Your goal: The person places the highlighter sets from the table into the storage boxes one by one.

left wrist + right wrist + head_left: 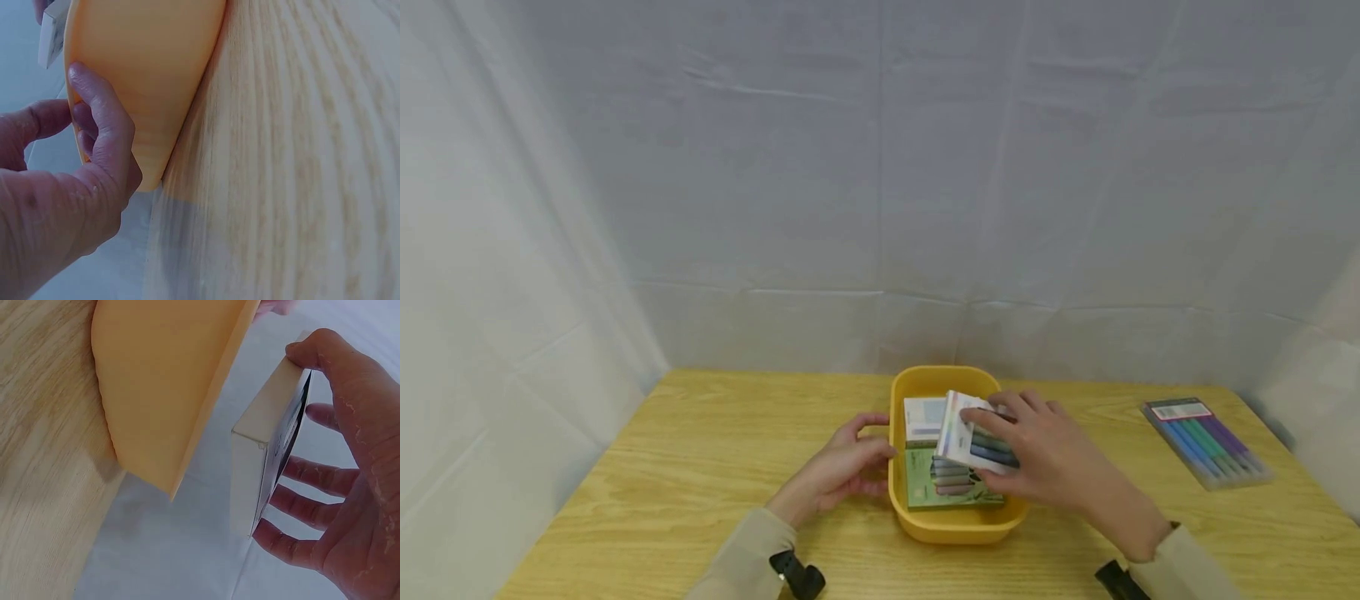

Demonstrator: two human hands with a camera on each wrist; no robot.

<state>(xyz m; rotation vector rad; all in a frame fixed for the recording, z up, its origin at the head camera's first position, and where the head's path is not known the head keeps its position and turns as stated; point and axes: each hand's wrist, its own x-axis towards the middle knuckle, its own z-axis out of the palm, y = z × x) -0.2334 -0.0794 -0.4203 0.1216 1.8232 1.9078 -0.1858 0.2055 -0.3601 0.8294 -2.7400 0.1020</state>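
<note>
White sheets [880, 183] hang behind the wooden bench [737, 442]. A yellow tub [957, 532] sits on it, with a green box [919, 485] and a white box [922, 413] inside. Above the tub, the right hand [1056, 458] pinches a picture box [966, 442] with thumb and fingers, and the box is tipped. The left hand [838, 467] grips the tub's rim, which should stop it sliding. I think it is best to squeeze softly, go slowly, and not let the corners bump the rim or the boxes below.

That basket [951, 532] looks smooth plastic, the uppermost box [953, 427] card — grained wood tabletop [730, 450], faintly glossy sheeting [820, 183] at twelve o'clock.
</note>
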